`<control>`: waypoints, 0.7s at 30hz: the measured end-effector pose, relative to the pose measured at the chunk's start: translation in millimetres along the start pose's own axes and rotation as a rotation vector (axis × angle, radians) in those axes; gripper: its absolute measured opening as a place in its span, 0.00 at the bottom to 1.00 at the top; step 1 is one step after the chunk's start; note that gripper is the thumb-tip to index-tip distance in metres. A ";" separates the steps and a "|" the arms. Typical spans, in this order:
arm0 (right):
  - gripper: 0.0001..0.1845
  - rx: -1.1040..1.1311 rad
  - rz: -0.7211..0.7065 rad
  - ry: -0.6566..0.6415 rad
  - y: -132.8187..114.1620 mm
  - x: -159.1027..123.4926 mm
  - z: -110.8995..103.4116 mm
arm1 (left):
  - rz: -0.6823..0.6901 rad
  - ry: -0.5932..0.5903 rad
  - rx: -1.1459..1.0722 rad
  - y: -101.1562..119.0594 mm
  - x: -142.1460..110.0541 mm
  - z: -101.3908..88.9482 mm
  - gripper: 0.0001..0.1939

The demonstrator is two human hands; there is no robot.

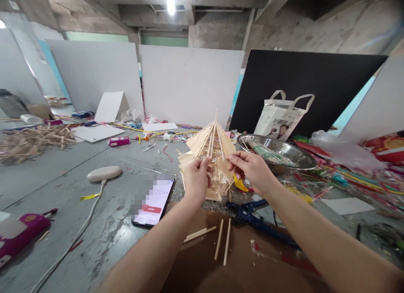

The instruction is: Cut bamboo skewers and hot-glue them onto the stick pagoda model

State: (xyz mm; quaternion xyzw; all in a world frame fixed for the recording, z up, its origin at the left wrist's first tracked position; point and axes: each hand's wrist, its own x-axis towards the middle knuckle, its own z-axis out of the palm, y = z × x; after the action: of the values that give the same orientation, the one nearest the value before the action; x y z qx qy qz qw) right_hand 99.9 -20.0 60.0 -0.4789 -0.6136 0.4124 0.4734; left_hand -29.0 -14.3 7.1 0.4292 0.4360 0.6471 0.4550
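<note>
A small pagoda-like model of thin wooden sticks stands in front of me, its pointed stick roof [206, 137] above a tiered stick base [217, 185]. My left hand [198, 175] is closed in a pinch at the roof's lower front edge. At the right lower corner of that roof, the thumb and fingers of my right hand [248, 166] are pinched together. Both hands partly cover the base, and the exact contact of the fingertips is hard to see. Several loose wooden sticks [227, 242] lie on the brown surface [189, 267] nearest me.
Dark blue pliers [261, 223] lie beneath my right forearm. A phone [154, 204] rests left of the model. Behind my right hand is a steel bowl [303, 158] of green-white sticks. A magenta glue gun [28, 234] and a white cable [85, 225] occupy the left.
</note>
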 end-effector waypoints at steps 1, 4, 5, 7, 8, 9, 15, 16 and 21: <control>0.11 0.005 0.008 0.000 1.7 -1.6 -2.3 | 0.004 0.001 0.019 -0.2 1.1 0.1 0.15; 0.12 0.012 0.037 0.001 5.9 -5.9 -8.9 | 0.009 -0.002 0.045 -0.4 4.0 1.7 0.15; 0.12 0.010 0.050 0.006 7.0 -7.4 -11.1 | 0.006 -0.009 0.044 -0.2 4.7 2.7 0.15; 0.13 0.007 0.073 0.013 9.3 -10.7 -15.4 | -0.004 -0.021 0.031 0.2 5.8 4.7 0.14; 0.13 0.008 0.082 0.015 10.5 -12.5 -17.4 | -0.010 -0.026 0.020 0.5 6.3 5.6 0.14; 0.13 0.009 0.090 0.015 11.7 -14.2 -19.3 | -0.014 -0.028 0.008 0.7 6.7 6.4 0.13; 0.14 -0.029 0.120 0.025 17.2 -23.0 -27.0 | -0.042 -0.013 -0.072 4.8 8.9 7.1 0.12; 0.14 -0.035 0.121 0.033 17.7 -24.1 -28.3 | -0.057 -0.013 -0.091 6.1 9.0 7.1 0.12; 0.14 -0.058 0.120 0.061 23.2 -28.8 -39.1 | -0.170 -0.042 -0.204 12.7 8.6 6.4 0.13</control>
State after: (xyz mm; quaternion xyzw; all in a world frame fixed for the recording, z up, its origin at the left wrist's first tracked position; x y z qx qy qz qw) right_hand 145.3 -41.4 40.7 -0.5408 -0.5805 0.4074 0.4522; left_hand -27.6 -7.5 22.2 0.3554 0.3931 0.6381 0.5586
